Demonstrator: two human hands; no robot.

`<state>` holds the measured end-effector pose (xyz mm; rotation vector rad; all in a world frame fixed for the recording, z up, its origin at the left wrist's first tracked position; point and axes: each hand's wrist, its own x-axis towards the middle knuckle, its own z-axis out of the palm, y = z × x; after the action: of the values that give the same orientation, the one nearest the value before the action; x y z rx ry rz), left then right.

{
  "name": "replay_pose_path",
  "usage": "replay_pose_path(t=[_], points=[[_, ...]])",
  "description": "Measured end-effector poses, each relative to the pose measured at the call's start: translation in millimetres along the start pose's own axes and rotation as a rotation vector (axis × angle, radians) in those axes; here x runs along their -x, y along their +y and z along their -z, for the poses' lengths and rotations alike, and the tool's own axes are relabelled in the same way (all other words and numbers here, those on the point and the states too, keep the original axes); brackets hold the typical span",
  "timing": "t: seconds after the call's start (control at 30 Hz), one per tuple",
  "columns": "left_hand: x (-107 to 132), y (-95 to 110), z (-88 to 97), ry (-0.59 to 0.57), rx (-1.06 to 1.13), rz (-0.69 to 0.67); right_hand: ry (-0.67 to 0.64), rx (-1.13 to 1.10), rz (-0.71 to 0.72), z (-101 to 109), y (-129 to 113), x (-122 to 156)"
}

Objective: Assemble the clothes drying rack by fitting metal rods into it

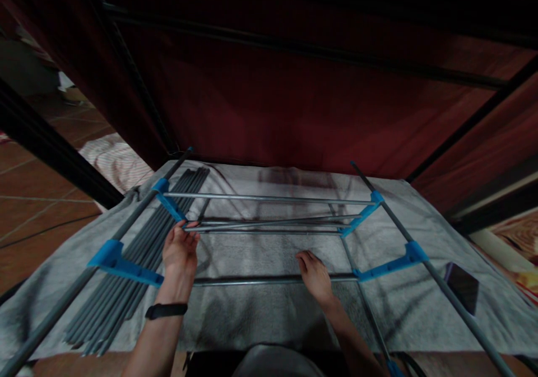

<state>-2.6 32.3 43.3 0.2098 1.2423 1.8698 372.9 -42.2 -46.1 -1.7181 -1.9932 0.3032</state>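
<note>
At the far-left blue bracket (170,202), the left hand (180,248) pinches a rod (269,223), seemingly needing alignment to fit; rightward, the right hand (315,276) curls loosely, empty.

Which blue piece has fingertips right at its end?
The back left bracket: the left hand has fingertips at its inner end. No fingertips are at the others' ends.

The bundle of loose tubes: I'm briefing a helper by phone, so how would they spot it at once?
Start with the pale cloth beneath the tube frame. On its left part, the bundle of loose tubes slants below the frame's two left blue brackets. These tubes lie packed side by side, whereas the frame's crossbars are spaced apart.
</note>
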Motion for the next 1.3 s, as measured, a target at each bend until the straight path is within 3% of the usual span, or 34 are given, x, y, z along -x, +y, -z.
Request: replay_pose_path(t=[0.6,1.3], points=[[6,7,-14.7,0.099,-0.043,-0.049,-0.002,0.072,0.002,-2,1,0],[-15,0,-16.2,0.042,-0.103,-0.061,0.011,0.057,0.010,-4,2,0]])
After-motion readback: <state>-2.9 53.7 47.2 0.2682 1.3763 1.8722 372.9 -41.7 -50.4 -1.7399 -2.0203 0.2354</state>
